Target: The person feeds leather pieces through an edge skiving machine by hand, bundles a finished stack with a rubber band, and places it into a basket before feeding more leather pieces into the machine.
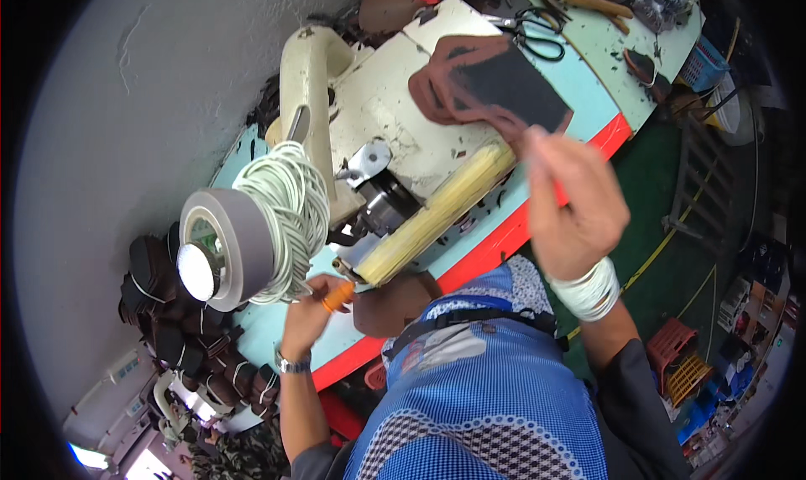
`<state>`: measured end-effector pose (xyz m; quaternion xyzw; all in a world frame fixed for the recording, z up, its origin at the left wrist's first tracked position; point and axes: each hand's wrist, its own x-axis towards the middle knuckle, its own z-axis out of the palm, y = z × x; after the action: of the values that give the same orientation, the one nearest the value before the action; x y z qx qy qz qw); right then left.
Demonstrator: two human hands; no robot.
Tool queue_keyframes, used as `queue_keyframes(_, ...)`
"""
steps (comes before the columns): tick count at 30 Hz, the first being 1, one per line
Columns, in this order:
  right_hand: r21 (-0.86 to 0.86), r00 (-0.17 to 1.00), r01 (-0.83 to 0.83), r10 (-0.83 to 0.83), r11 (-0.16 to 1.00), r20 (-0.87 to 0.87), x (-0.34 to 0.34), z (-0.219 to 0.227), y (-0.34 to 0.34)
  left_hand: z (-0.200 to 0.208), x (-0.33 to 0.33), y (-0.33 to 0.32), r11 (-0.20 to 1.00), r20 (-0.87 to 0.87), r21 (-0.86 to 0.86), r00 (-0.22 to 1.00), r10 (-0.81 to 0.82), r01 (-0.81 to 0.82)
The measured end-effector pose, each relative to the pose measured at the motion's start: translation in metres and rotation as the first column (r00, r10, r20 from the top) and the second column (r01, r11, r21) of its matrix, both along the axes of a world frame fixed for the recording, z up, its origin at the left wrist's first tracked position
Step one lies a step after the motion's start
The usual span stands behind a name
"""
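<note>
My right hand [571, 207], a white band on its wrist, pinches the edge of a brown leather piece with a black lining [495, 81] that lies on the cream work table [382, 110]. My left hand [306, 312], wearing a wristwatch, grips a small orange-handled tool [338, 296], whose tip sits by the near end of a long yellow roller [437, 209]. Just beside that hand lies another brown leather piece [395, 305], close to my blue apron.
A cream sewing machine arm [309, 68] stands behind the roller. A grey tape roll [231, 241] and a coil of white cord [290, 207] hang at left. Black scissors [533, 31] lie far back. Bundled dark leather pieces [180, 329] pile at lower left. Coloured crates [680, 358] sit on the floor.
</note>
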<state>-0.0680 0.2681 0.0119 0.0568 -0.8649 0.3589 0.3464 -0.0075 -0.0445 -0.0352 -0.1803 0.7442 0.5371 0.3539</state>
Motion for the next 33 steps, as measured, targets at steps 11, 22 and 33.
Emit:
queue_keyframes(11,0.322,0.805,-0.188,-0.043,0.928,0.592,-0.061,0.002,0.032,-0.042,0.089,0.006,0.783,-0.299,-0.618,0.900,-0.317,0.070)
queue_keyframes(22,-0.069,0.697,-0.586,0.546,0.807,0.464,0.039,-0.010,-0.039,-0.027,0.073,-0.006,0.746,-0.232,-0.637,0.876,-0.423,0.192)
queue_keyframes(33,-0.628,0.130,-0.319,0.689,0.710,0.713,0.041,-0.008,-0.056,0.053,0.008,0.023,0.960,-0.039,0.270,0.997,-0.062,0.070)
